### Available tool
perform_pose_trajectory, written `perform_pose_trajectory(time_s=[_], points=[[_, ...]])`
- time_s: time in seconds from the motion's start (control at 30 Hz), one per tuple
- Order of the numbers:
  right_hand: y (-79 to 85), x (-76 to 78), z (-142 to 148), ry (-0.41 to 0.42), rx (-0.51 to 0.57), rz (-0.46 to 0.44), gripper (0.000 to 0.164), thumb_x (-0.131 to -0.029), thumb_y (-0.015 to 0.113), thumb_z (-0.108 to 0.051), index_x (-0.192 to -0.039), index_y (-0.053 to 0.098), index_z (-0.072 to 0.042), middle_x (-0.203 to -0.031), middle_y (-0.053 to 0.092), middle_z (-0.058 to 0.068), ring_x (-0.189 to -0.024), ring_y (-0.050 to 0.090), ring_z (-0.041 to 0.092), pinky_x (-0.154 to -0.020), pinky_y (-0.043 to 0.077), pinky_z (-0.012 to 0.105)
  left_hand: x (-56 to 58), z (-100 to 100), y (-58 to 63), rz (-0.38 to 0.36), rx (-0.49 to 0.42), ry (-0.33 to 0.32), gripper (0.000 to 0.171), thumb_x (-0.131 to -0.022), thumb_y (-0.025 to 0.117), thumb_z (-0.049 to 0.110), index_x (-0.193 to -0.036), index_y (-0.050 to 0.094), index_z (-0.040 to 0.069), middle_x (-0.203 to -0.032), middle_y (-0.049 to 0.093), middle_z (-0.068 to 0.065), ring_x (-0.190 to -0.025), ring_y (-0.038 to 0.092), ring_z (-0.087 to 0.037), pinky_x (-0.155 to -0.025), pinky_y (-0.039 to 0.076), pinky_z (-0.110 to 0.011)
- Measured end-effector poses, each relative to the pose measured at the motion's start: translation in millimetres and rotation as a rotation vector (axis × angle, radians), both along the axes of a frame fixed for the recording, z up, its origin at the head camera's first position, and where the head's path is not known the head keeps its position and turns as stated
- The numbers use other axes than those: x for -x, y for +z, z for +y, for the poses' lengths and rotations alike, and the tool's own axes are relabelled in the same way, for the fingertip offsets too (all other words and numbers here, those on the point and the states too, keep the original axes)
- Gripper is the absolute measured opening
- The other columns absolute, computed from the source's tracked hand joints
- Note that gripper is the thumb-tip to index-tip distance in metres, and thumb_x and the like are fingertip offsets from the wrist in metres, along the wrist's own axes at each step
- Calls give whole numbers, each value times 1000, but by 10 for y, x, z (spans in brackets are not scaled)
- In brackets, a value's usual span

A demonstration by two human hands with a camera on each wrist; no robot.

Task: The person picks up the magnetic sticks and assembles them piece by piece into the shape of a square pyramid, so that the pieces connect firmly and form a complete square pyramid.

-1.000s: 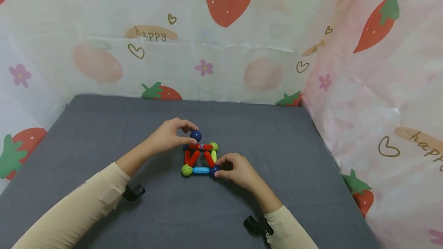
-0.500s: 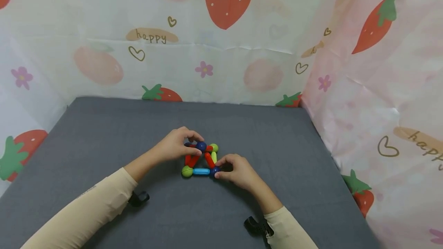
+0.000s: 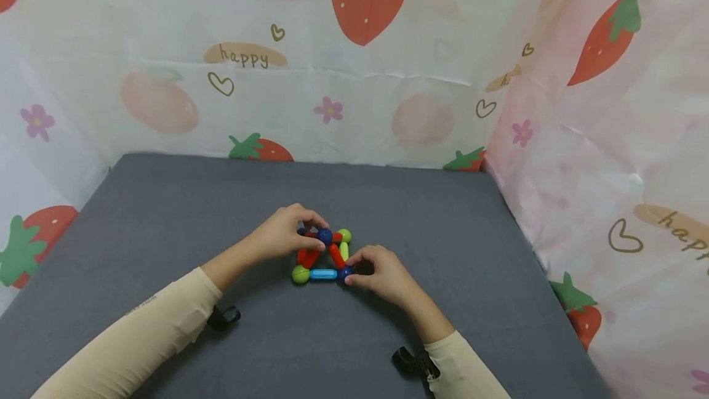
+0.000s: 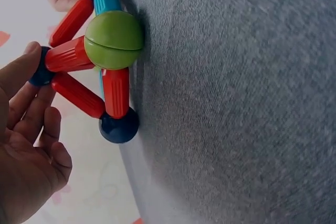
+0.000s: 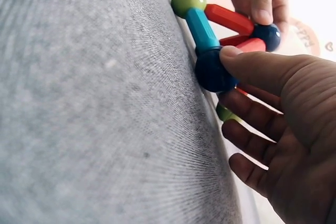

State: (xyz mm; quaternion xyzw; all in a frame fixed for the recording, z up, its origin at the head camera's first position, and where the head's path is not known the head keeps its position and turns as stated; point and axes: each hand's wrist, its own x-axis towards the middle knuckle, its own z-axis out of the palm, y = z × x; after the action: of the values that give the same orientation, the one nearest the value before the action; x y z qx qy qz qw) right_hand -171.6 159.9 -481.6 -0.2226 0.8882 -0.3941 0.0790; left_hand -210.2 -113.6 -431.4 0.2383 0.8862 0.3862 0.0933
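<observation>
A small frame of coloured rods and balls stands on the grey cloth, its red rods [image 4: 79, 95] leaning together to a peak. My left hand [image 3: 285, 233] pinches the dark blue ball [image 3: 324, 237] at that peak between thumb and fingers. At the near right corner, my right hand [image 3: 382, 273] holds another dark blue ball [image 5: 215, 71] between thumb and fingers. A light blue rod [image 3: 324, 274] joins that ball to a green ball [image 3: 300, 274] at the near left. A second green ball [image 3: 344, 236] sits at the far right, above a yellow-green rod [image 3: 344, 251].
Grey cloth [image 3: 443, 233] covers the table around the frame. Behind it hangs a pale curtain [image 3: 354, 91] with strawberry prints, which also runs along both sides. Black straps [image 3: 410, 362] are worn near both wrists.
My left hand has lowered the dark blue ball and moved slightly right, bringing it onto the tops of the red rods. The right hand has stayed at its corner.
</observation>
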Motion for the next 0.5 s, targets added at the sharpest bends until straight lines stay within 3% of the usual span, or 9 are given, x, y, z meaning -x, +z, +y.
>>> perform_pose_trajectory(time_s=[0.5], points=[[2,-3,-2,-4,-15,8,24,-86,85,-29,-107,76,-24,-108,69,-10,-104,59,13,-96,48,40,-24,22,-4,-1,14,-3,35,-88,81,37,-120,74,27,-111,64,3,-104,55,-24,-83,50,-37]])
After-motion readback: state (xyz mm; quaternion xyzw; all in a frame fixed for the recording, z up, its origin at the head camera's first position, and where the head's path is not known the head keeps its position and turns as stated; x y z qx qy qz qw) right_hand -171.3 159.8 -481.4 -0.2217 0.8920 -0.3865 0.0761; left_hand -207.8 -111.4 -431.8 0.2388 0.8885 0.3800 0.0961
